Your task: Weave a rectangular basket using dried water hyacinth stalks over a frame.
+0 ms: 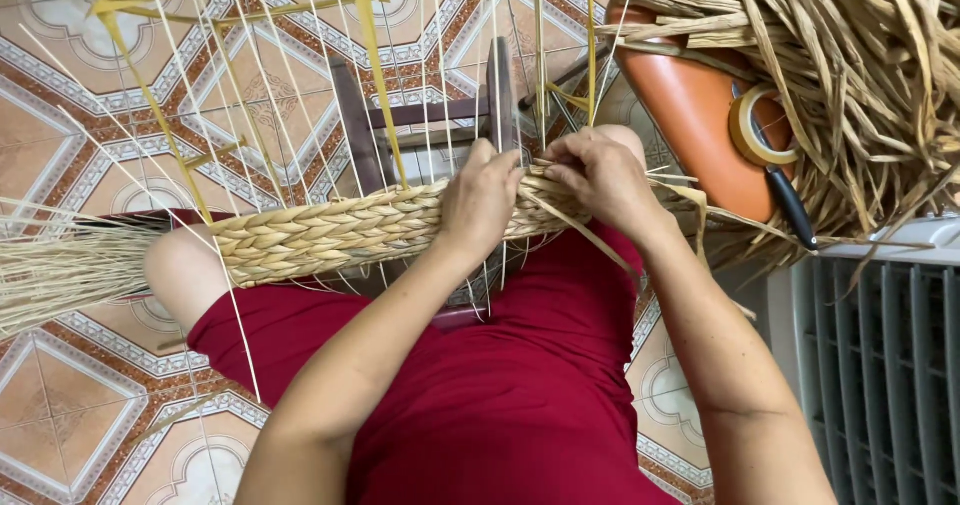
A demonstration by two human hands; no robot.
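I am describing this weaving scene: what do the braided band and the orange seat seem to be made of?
Braided band: dried plant fibre, perhaps seagrass or straw; matte, pale tan, twisted strands. Both hands, left and right, grip it. Orange seat: probably plastic; smooth, slightly glossy, evenly coloured.

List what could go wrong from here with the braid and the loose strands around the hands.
1. Both hands, left and right, press on the braid; if either grip eases, the newest plaits may loosen.
2. The thin upright strands stand close together by the fingers and could be snagged or bent.
3. The tape roll rests on the sloping orange seat under the loose straw; a tug on the straw might knock it off.
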